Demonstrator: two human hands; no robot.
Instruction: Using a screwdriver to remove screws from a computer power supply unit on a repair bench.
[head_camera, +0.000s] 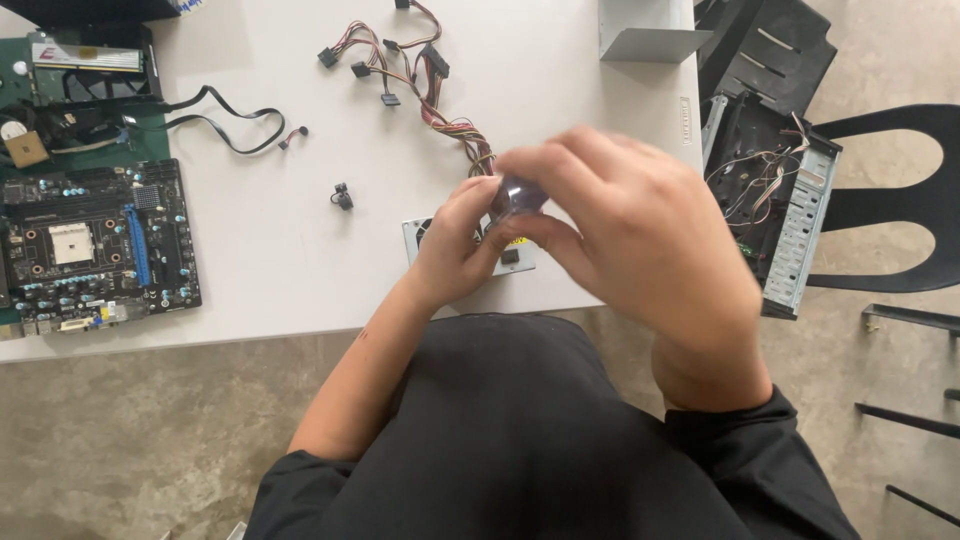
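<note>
Both hands meet above the near edge of the white worktop (300, 250). The left hand (455, 250) and the right hand (630, 230) pinch 1 small dark, slightly translucent object (518, 195) between their fingertips; it is blurred and what it is cannot be told. The right hand's fingers curl over it from the right, while the left hand's thumb and fingers close on it from below.

Directly beneath the hands lies a grey power supply box (425, 240), mostly hidden by them, with its bundle of coloured cables (440, 95) running away toward the far side and ending in several black connectors.

As a judgement, the teardown looks well along: a motherboard (95, 245) lies flat at the left of the worktop, a second board with a fan (80, 85) lies beyond it, a loose black cable (225, 120) trails between them, and a small black part (343, 195) sits alone near the middle. The opened computer case (775, 210) stands off the right edge, wires still inside it, beside a black chair (900, 200).
</note>
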